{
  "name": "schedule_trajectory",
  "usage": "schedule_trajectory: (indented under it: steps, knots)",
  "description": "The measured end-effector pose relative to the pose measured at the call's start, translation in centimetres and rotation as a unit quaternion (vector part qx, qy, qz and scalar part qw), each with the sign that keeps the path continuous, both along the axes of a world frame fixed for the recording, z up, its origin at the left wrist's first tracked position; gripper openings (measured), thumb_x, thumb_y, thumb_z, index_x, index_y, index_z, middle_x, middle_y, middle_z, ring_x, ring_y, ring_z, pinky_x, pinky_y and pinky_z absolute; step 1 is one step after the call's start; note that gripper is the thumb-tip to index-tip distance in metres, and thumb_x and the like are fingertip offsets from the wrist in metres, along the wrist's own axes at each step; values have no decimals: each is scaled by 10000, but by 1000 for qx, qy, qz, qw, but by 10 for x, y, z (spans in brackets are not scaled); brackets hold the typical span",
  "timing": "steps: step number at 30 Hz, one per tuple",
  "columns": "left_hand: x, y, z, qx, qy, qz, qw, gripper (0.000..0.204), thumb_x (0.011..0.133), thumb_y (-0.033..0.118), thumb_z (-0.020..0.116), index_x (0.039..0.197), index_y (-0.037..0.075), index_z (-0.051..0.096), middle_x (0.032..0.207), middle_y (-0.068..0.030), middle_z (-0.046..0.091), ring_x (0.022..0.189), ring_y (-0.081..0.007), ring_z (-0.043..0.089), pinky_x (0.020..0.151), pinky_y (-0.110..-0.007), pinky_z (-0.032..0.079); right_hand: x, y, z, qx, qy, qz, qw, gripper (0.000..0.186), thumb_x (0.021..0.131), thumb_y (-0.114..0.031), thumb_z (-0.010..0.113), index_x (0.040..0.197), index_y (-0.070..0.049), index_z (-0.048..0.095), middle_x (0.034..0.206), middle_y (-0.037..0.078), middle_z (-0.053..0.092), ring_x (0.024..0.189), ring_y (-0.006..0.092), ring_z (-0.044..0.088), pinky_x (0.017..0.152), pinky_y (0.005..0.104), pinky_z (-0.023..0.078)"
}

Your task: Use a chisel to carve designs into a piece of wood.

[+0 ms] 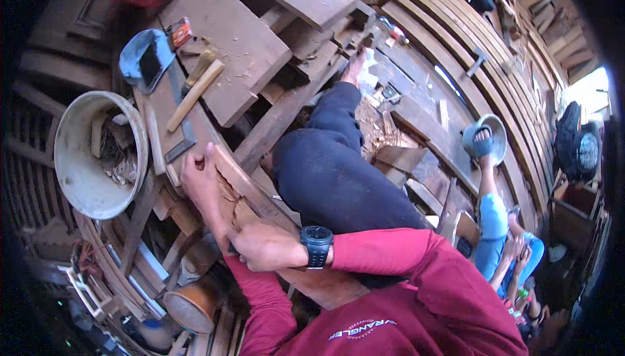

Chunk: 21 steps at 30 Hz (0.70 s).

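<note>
My left hand [200, 177] is over the edge of a long wooden board [237, 193] with a split, ragged side. Its thumb and a finger stand apart, and nothing shows between them. My right hand [267, 246], with a black watch [317, 246] on its wrist, is closed at the cuff of my left red sleeve [257, 297]. The right fingertips are partly hidden. Just beyond my left hand lie a metal square [181, 150] and a tool with a pale wooden handle [195, 97].
A whitish bucket [68, 160] holding wood scraps stands left, near a blue container [133, 63] with a dark phone-like object. An orange bucket [190, 310] sits lower left. Stacked planks [456, 24] and a hammer [477, 60] lie at far right. Another person's jeans-clad leg [493, 226] is right.
</note>
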State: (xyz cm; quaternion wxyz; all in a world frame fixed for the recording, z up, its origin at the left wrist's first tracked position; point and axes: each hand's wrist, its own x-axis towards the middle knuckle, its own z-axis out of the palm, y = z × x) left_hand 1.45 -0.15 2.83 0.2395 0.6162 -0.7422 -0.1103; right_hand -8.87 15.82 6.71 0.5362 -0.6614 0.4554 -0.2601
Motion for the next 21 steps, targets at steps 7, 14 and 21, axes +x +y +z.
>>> schedule_trajectory:
  steps: [7, 14, 21]
  knots:
    - [-90, -5, -63, 219, 390, -25, 894, 368, 981, 372, 637, 1017, 6, 638, 961, -90, 647, 872, -220, 609, 872, -346, 517, 39, 4, -21, -123, -60, -248, 959, 90, 817, -149, 661, 830, -63, 683, 817, 152, 647, 771, 286, 657, 680, 405, 531]
    - [-422, 26, -248, 636, 432, -156, 620, 639, 988, 613, 527, 1343, 83, 561, 1279, -51, 621, 1146, -247, 597, 1005, -424, 478, 23, -29, -19, -187, -89, -217, 954, 184, 809, -153, 655, 951, -36, 663, 1023, 214, 570, 862, 321, 649, 759, 413, 522]
    - [-426, -6, -224, 588, 438, -176, 657, 682, 957, 707, 507, 1334, 143, 573, 1279, -56, 635, 1130, -273, 634, 987, -451, 509, 21, -45, 9, -238, -122, -197, 943, 310, 800, -156, 650, 1073, -8, 643, 1230, 276, 494, 954, 356, 642, 838, 421, 512]
